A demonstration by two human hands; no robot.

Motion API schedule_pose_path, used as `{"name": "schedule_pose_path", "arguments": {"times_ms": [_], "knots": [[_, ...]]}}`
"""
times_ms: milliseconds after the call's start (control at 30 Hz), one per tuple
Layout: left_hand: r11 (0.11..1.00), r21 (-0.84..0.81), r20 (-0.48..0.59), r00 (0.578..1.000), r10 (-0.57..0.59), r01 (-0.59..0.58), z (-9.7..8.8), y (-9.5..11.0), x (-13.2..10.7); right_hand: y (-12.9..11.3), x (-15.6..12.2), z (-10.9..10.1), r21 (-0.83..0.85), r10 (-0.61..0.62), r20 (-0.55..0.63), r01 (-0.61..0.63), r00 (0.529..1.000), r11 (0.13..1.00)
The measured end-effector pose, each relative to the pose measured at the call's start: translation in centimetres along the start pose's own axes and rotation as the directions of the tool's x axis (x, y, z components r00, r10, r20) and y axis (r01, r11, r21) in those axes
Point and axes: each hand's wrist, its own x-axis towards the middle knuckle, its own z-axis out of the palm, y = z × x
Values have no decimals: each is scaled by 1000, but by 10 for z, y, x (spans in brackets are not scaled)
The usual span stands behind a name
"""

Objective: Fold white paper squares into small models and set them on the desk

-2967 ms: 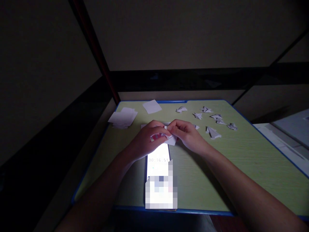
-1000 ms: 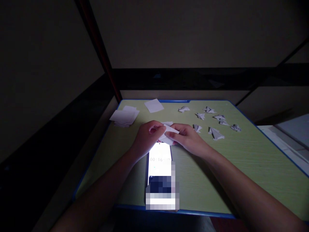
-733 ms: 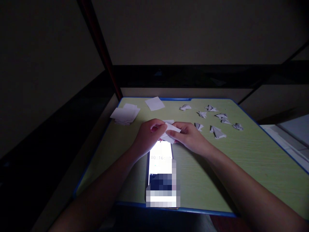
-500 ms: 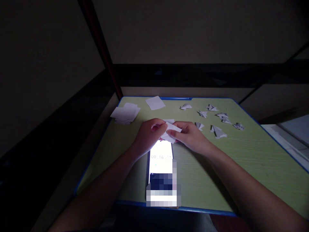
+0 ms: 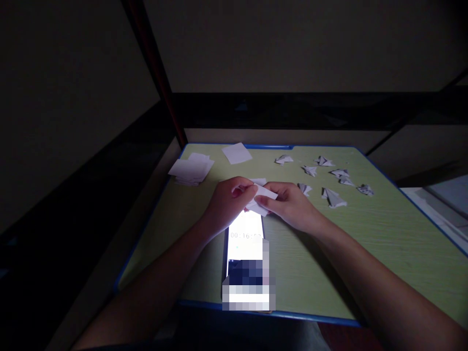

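Note:
Between my hands is a folded piece of white paper [image 5: 263, 193], held above the top end of a lit phone [image 5: 244, 243]. My left hand [image 5: 231, 199] pinches the paper's left side between thumb and fingers. On the other side my right hand [image 5: 287, 202] grips it, the thumb lying across the front and the fingers mostly hidden behind. The phone lies on the green table [image 5: 175, 243] and shows running digits; its lower part is pixelated.
A stack of white paper sheets [image 5: 192, 168] lies at the table's far left, with a single square sheet [image 5: 237, 153] near the back edge. Several small folded paper pieces [image 5: 333, 197] are scattered at the right. Pale flat items [image 5: 438, 200] sit beyond the right edge.
Both hands keep their hold on the folded paper with barely any finger movement. The whole view has shifted slightly, and the phone's digits have advanced.

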Motion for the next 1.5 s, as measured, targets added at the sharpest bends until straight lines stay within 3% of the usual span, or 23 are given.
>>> {"name": "schedule_pose_path", "arguments": {"times_ms": [400, 1033, 1400, 1500], "knots": [[998, 67, 12, 1000, -4, 3, -1, 5, -1, 3, -1, -2, -6, -17, 46, 18, 999, 1000], [999, -4, -2, 999, 49, -49, -1, 7, -2, 5, -1, -5, 186, -30, 140, 3, 990, 983], [983, 116, -27, 989, 146, -142, 2, 2, -1, -1, -3, -4, -10, -41, 67, 42, 997, 999], [986, 88, -98, 984, 147, -139, -1, 0, 3, -5, -5, -4, -99, -55, 85, 64, 995, 993]]}}
